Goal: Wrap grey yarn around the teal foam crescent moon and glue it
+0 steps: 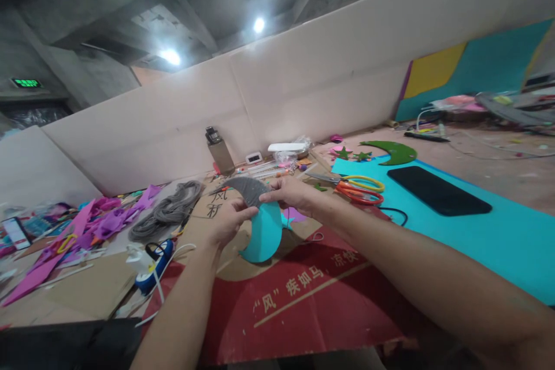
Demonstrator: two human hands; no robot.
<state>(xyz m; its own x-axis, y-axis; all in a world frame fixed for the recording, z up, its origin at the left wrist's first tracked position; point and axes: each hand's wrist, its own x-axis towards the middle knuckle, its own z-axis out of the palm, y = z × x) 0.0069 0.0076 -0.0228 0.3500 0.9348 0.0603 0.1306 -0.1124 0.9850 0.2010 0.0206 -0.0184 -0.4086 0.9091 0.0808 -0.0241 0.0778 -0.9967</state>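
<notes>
A crescent moon (265,235) is held up between my two hands over the cardboard. Its lower part is turquoise and its upper part is grey and rough-looking; I cannot tell how the grey part joins the turquoise. My left hand (232,218) pinches the inner edge near the middle. On the other side, my right hand (288,193) is closed on the outer edge where the two colours meet. Scissors with orange handles (358,192) lie to the right of my right hand, beside a yellow handle. Behind the crescent, a purple piece (298,215) lies partly hidden.
Red printed cardboard (303,312) covers the front. On the right, a black phone (440,189) rests on a turquoise sheet (511,248), with a green crescent (396,153) behind. At left are grey cord (167,211), a blue power strip (155,269) and purple scraps (104,222).
</notes>
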